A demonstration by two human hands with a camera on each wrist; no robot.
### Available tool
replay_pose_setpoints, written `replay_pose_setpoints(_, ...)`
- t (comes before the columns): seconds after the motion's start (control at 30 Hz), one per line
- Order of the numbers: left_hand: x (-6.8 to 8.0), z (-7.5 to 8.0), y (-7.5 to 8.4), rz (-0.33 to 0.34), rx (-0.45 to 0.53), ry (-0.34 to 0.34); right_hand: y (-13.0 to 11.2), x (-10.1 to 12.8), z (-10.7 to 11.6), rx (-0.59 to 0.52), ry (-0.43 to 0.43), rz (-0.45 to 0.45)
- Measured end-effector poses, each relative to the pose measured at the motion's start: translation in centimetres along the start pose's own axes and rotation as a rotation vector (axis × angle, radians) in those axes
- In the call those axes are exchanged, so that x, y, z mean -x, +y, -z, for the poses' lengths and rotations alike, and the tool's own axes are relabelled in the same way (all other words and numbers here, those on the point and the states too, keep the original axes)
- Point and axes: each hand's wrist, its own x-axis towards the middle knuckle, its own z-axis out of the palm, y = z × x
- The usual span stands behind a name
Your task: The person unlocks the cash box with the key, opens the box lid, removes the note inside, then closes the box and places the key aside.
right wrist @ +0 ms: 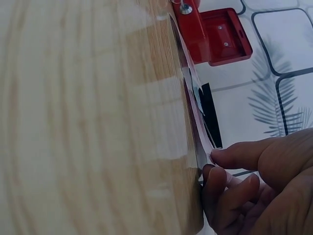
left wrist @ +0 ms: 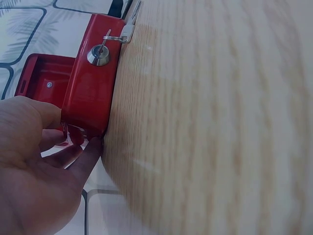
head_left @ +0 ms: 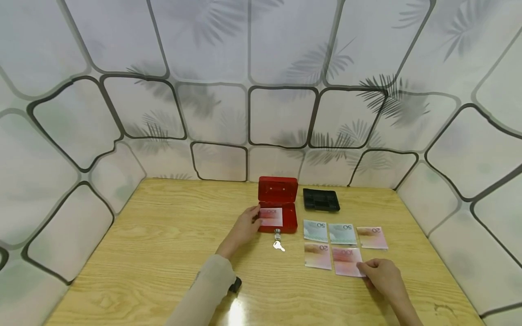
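Note:
A red cash box (head_left: pixel 290 218) stands with its lid (head_left: pixel 278 189) raised, and a pink 100 banknote (head_left: pixel 272 217) lies inside. My left hand (head_left: pixel 244 226) grips the box's left side; in the left wrist view the thumb is up at the rim and the fingers lie against the side wall. A key sits in the front lock (left wrist: pixel 99 55), with a second key (head_left: pixel 279 246) hanging from its ring onto the table. To the right, my right hand (head_left: pixel 382 275) pinches the right edge of another pink 100 banknote (head_left: pixel 345 261) between thumb and fingers.
Two green 50 banknotes (head_left: pixel 315 231) and a pink 20 banknote (head_left: pixel 372 237) form a row behind the pinched note. Another 20 banknote (head_left: pixel 317 256) lies left of it. A black compartment tray (head_left: pixel 321 199) sits behind them, near the patterned wall (head_left: pixel 277 117).

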Motion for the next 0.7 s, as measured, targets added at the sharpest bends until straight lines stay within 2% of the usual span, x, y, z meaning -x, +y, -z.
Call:
replay_pose_setpoints(0.3,0.0,0.0,0.0,-0.005,-0.009,0.003,0.1,0.3,0.1,-0.045,0.0,-0.021)
replay_pose_setpoints(0.53,0.0,0.0,0.0,0.006,-0.008,-0.004,-0.5,0.7,1.1,0.041,0.049,0.006)
replay_pose_setpoints(0.7,-0.1,0.0,0.0,0.003,-0.01,-0.003,-1.3,0.5,2.0,0.053,0.106,0.034)
